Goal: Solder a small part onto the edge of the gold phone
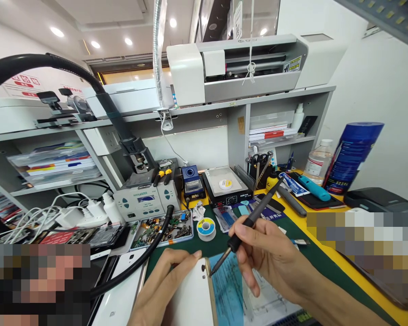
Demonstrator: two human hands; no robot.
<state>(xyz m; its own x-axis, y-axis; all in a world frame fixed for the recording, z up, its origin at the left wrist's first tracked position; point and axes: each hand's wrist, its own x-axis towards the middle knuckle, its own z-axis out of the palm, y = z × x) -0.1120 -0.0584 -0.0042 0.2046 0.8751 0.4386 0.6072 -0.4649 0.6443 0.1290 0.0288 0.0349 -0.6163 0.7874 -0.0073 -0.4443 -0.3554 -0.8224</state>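
My left hand (166, 280) grips a white phone with a gold edge (193, 299), its back turned up and its camera at the top corner. The thumb and fingers lie along its left side and top. My right hand (263, 253) holds a black soldering iron (255, 215) like a pen, slanting down to the left. Its dark tip meets or nearly meets the phone's gold edge beside the camera; I cannot tell if they touch. Beneath lies a blue mat (227, 290) with markings. A solder spool (206, 229) stands just beyond the phone.
A tray of small parts (190, 233) sits behind my left hand, crossed by a black hose (156, 246). Grey and blue stations (192, 183) stand at the back. Another white phone (117, 294) lies at left. A clear bottle (318, 160) and blue can (353, 156) stand right.
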